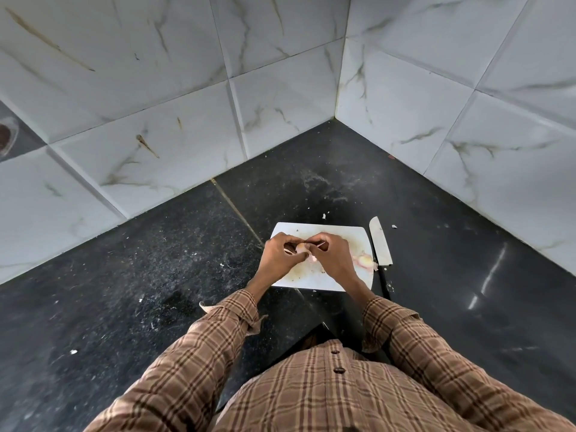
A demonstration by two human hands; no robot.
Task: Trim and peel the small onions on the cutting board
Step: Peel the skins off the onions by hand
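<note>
— Where's the onion?

— Over the cutting board (324, 280), pinched between both hands. The left hand (279, 255) curls its fingers around the small onion (301, 247); the right hand (332, 255) grips it from the other side, fingertips on a strip of skin.

— And the others?

— One pale peeled onion (365, 260) lies at the board's right edge (touching loose skin). The knife (381, 244) rests on the dark counter (156, 260), just beside the board.

Glossy black stone counter (436, 275), metal knife (380, 241)
</note>
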